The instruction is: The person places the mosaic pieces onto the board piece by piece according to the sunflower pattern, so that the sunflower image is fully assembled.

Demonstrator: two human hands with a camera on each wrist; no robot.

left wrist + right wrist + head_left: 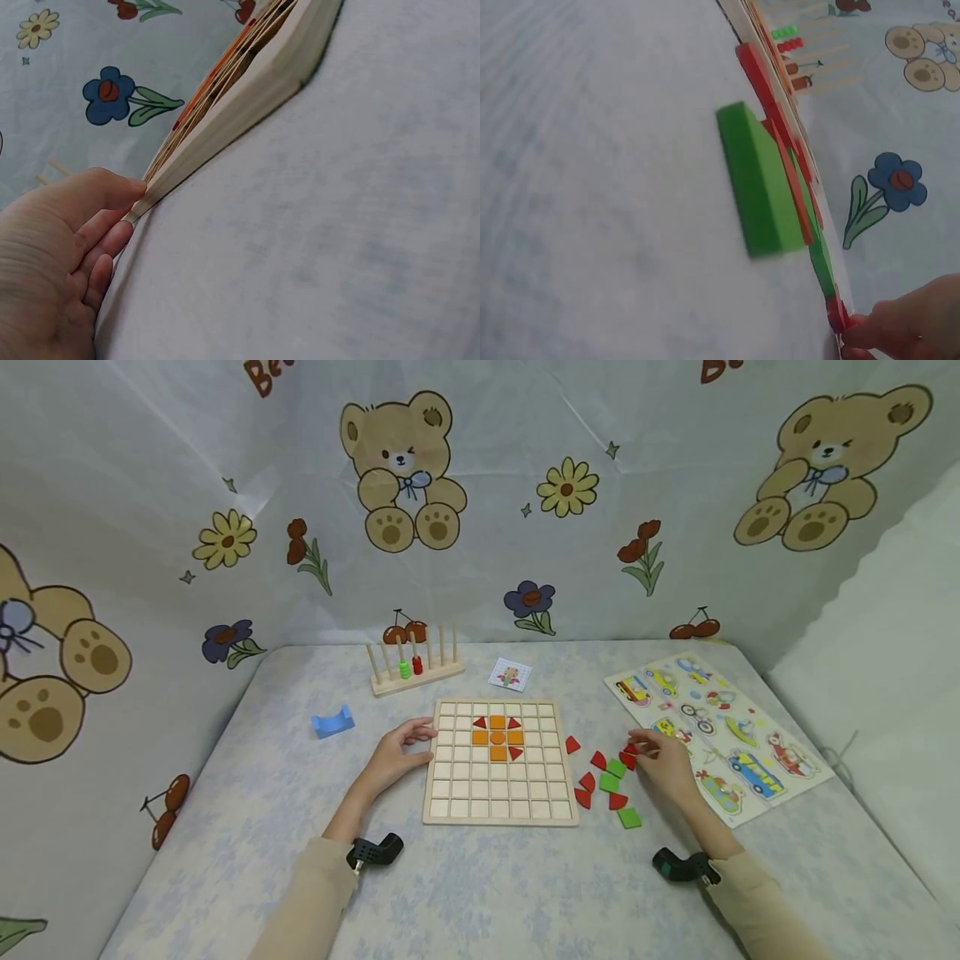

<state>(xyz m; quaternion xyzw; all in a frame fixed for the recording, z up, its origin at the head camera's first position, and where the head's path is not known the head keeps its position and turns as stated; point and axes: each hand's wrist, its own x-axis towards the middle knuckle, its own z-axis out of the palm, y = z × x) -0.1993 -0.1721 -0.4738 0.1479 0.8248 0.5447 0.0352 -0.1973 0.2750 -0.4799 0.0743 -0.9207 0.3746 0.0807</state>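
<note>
A wooden grid board (459,810) lies mid-table. On it several orange squares (497,753) surround an orange round piece (498,738), with three red wedges (480,722) at the corners. My left hand (396,750) holds the board's left edge; in the left wrist view the thumb and fingers pinch its rim (225,142). Right of the board lie several loose red wedges (582,798) and green squares (629,817). At the far end of these, my right hand (663,764) pinches a red wedge (838,313) between thumb and fingertips, with another red wedge just beside it.
Behind the board stand a wooden peg rack (420,680) with green and red beads and a small picture card (510,674). A blue curved block (332,722) lies at left. A picture puzzle board (712,697) lies at right, partly beneath the right hand's reach.
</note>
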